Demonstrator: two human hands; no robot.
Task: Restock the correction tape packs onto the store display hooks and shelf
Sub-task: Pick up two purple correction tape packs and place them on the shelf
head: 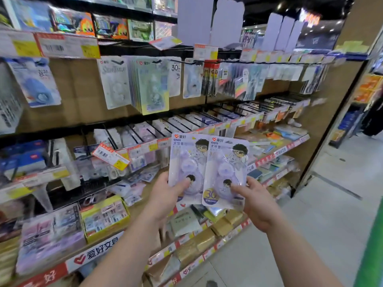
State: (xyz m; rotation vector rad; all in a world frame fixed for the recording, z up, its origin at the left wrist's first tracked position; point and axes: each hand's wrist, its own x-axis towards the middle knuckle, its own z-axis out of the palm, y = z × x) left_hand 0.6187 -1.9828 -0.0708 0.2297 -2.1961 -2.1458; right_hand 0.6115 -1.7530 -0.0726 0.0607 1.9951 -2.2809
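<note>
Two lilac correction tape packs with a cartoon figure are held upright, side by side, in front of the shelves. My left hand (165, 195) grips the bottom of the left pack (187, 160), thumb on its front. The right pack (227, 168) overlaps the left one a little, and my right hand (256, 201) holds it at its lower edge, thumb across the blister. Above, a row of display hooks (157, 61) carries hanging packs, with a thick stack (151, 88) of similar tape packs near the middle.
A wire-divided shelf (186, 121) of boxed items runs behind the packs. A yellow carton (104, 216) and flat packs lie on the lower shelf at left. Price tags (110, 156) stick out from the rails. The aisle floor (331, 204) opens to the right.
</note>
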